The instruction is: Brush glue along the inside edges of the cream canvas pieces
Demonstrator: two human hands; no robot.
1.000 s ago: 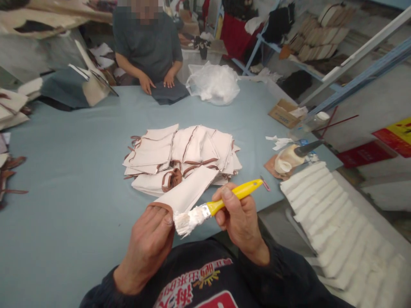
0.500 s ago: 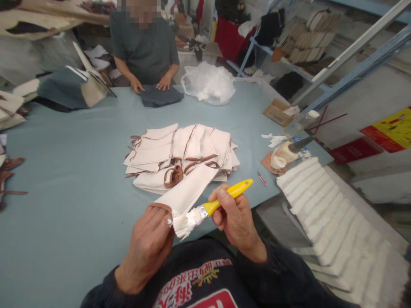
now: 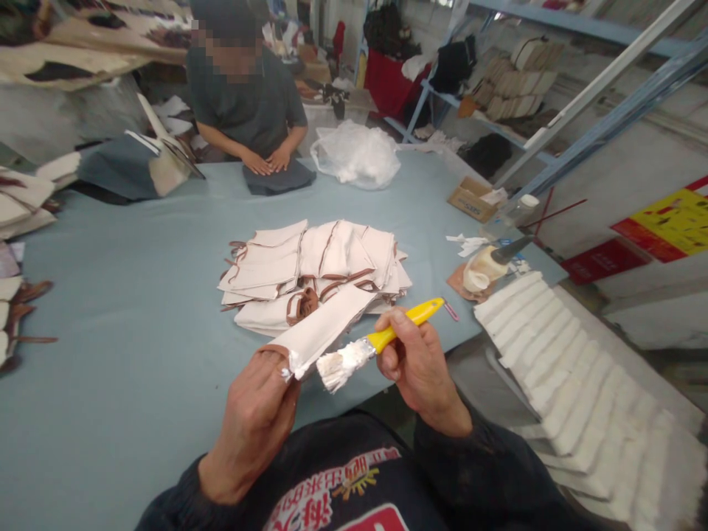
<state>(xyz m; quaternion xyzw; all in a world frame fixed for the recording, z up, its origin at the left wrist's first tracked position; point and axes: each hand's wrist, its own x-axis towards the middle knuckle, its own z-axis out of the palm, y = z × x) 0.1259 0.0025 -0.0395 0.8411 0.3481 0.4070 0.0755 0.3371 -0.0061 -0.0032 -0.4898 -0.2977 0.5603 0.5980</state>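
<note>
My right hand (image 3: 423, 369) is closed round the yellow handle of a paintbrush (image 3: 406, 324), its bristles thickly coated in white paste and pointing left. My left hand (image 3: 257, 413) grips the near end of a cream fabric piece (image 3: 326, 324) with brown edging; its fingers are partly tucked under the edge. White paste shows on that near corner, and the bristles are a short way to its right, apart from it. Behind the held piece lies a stack of similar cream pieces (image 3: 276, 254) with brown trim, one rolled brown strip (image 3: 302, 306) among them.
Across the blue-green table (image 3: 138, 310) a co-worker (image 3: 248, 103) presses both hands on dark fabric (image 3: 279, 179). A clear plastic bag (image 3: 357, 155), a small carton (image 3: 476, 199), a paste-smeared container (image 3: 484, 273) and pink snips (image 3: 452, 310) lie about. Layered white pieces (image 3: 575, 383) stand at right.
The paintbrush has moved right and up, off the corner of the cream piece. My left hand keeps its hold. The co-worker's hands have come closer together on the dark fabric.
</note>
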